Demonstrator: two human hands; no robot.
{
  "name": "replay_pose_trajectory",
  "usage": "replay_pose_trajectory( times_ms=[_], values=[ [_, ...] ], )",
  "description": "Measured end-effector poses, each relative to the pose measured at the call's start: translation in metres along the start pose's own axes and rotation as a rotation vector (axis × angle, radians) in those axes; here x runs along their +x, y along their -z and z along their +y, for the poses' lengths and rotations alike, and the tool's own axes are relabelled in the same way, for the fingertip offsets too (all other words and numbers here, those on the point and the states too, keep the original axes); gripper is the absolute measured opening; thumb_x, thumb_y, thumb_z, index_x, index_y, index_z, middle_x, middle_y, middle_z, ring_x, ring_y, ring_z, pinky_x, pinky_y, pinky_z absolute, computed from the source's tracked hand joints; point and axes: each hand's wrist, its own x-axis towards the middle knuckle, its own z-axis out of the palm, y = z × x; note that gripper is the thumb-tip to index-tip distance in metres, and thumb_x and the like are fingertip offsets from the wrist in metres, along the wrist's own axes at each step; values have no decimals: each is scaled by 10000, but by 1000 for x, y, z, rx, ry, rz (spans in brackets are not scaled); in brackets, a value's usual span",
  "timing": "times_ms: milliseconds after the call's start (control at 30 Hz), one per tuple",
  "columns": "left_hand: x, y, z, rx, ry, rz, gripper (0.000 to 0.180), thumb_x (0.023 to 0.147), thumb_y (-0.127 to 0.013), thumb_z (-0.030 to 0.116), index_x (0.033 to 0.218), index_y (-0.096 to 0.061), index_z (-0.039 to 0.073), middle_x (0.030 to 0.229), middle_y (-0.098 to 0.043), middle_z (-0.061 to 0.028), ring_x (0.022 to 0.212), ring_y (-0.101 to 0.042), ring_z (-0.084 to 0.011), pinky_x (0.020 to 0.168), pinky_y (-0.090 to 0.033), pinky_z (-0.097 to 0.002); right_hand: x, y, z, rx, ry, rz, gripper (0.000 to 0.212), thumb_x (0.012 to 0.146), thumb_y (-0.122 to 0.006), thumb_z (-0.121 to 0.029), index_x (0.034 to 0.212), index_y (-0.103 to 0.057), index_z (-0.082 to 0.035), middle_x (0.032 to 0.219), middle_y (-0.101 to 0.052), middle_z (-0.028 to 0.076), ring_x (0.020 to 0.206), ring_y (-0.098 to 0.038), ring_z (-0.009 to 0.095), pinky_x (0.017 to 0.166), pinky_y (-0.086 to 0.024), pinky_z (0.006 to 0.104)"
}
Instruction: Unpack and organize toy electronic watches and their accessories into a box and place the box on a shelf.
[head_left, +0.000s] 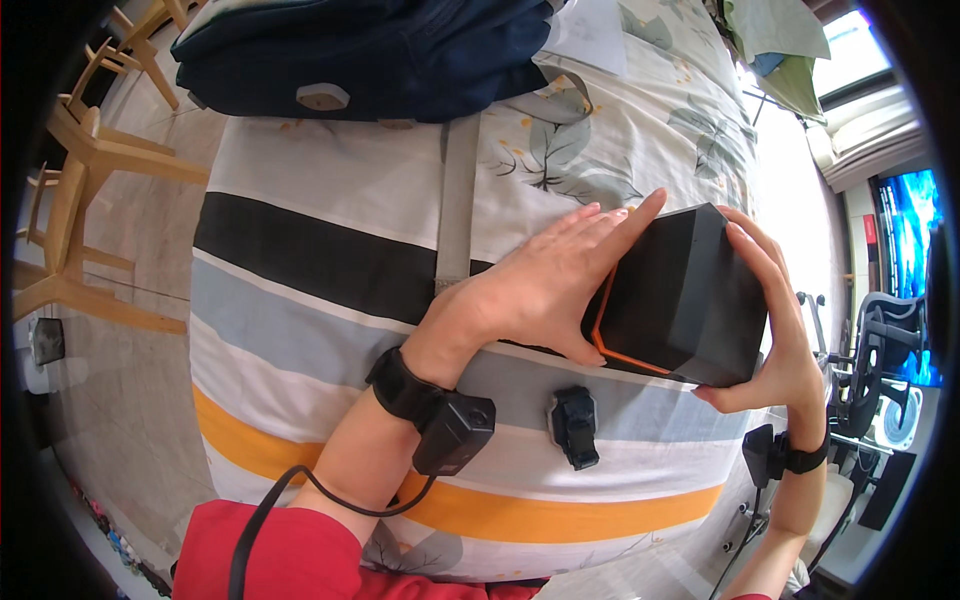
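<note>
A black box (670, 295) with angled edges and an orange line along its left side is between my two hands over the bedspread. My left hand (545, 275) holds its left side, thumb at the near edge and fingers stretched toward the far edge. Around the right end curves my right hand (780, 320), fingers at the far corner and thumb at the near corner. The underside of the box is hidden. Nearer to me, a black smartwatch (573, 428) with its strap lies on the striped cloth.
A dark blue bag (370, 60) lies at the far side, its grey strap (458, 200) trailing toward me. White paper (590, 35) is beside it. Wooden chairs (75, 200) stand at left; an office chair (875, 350) and a lit screen (910, 270) are at right. A cable (300, 475) runs from my left wrist device.
</note>
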Motion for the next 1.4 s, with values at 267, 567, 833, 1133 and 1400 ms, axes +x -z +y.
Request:
replay_pose_trajectory(
  times_ms=[267,567,833,1133,1400],
  values=[
    [-1,2,-1,-21,29,-17,1308,511,-835,187,1513,4,132,1130,-579,-148,1069,-554,-342,1141,-215,-488,3,7,-2,76,-19,-41,1029,424,-794,-233,1366,-425,-40,1380,-422,217,1247,-436,396,1042,-338,453],
    [-1,4,-1,-10,6,-17,1307,494,-846,174,1514,-31,136,1171,-556,-175,1112,-523,-357,1149,-206,-478,-1,-7,-10,-49,-13,-48,1015,444,-784,-222,1376,-417,-53,1399,-401,202,1254,-421,401,1043,-344,456],
    [-2,9,5,-124,42,-59,1338,498,-898,310,1512,-47,117,1432,-353,-191,1299,-384,-353,1142,-224,-442,0,-10,-11,-103,-10,-23,1003,451,-777,-221,1376,-419,-73,1397,-401,203,1237,-431,405,1032,-360,464],
    [18,-10,14,-531,32,39,677,904,-609,291,1458,-275,91,1464,-311,-86,1326,-338,-229,1102,-263,-380,-6,-19,-5,-121,28,64,968,469,-752,-208,1374,-427,-105,1375,-420,165,1176,-465,391,993,-398,454],
    [17,-4,14,-516,54,17,578,858,-580,85,1388,-350,98,1403,-346,-62,1300,-345,-188,1077,-309,-358,-9,-26,-7,-127,40,83,977,467,-751,-200,1377,-413,-87,1391,-396,185,1210,-432,403,1018,-369,468]
  ],
)
